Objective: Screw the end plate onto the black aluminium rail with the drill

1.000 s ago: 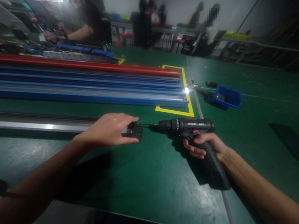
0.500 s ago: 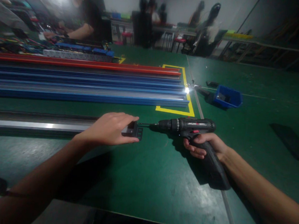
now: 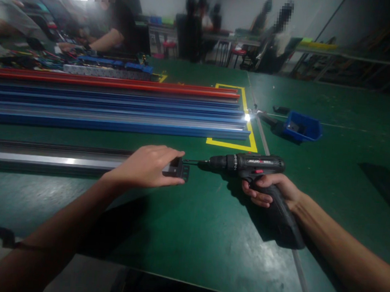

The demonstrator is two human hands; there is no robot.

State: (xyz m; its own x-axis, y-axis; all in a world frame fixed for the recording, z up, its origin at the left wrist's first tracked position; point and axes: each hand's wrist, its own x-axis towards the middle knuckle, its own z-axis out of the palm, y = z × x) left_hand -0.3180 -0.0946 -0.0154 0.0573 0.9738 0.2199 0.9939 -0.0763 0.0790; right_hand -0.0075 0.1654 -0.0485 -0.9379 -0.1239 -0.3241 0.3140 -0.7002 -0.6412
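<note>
My right hand (image 3: 268, 190) is wrapped round the handle of a black cordless drill (image 3: 263, 163), the index finger near its red-marked trigger area. The drill lies level, its long thin bit (image 3: 195, 162) pointing left at a black end cap (image 3: 185, 172). The tip meets or nearly meets the cap; I cannot tell which. My left hand (image 3: 150, 166) grips the end of a long black and silver metal profile (image 3: 62, 160) from above, thumb on the near side and fingers on the far side. Part of the profile's end is hidden under this hand.
Beyond the profile lie several blue rails (image 3: 117, 126) and red rails (image 3: 119, 84), ending inside yellow tape (image 3: 231, 144). A blue bin (image 3: 303, 126) stands at the right on the green table (image 3: 189, 234). People work at the far left beside wires; others sit at the back.
The whole view has shifted slightly, so things sit a little further right. Both hands keep their hold, and the drill stays in line with the profile's end.
</note>
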